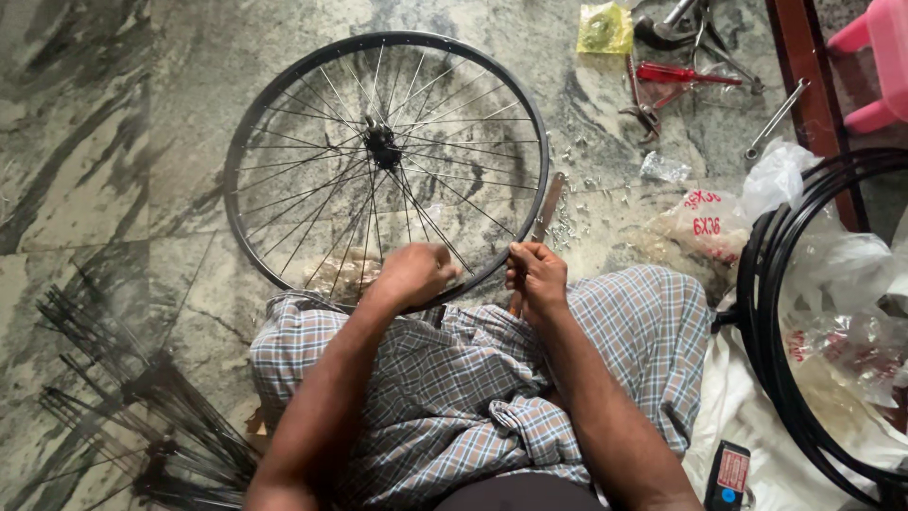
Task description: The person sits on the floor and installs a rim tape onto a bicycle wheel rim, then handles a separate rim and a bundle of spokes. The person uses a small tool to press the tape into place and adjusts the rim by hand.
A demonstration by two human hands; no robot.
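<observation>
bicycle wheel [383, 151] lies flat on the marble floor [85, 142], near rim propped on the lap; left hand [413, 273] closed around spokes, right hand [535, 276] gripping a brown-handled tool [547, 203] at the rim

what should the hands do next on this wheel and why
Probably turn the tool in the right hand a little at the rim, while the left hand steadies the spokes. Both hands are at the wheel's near edge, and the tool's tip sits against the rim there.
</observation>
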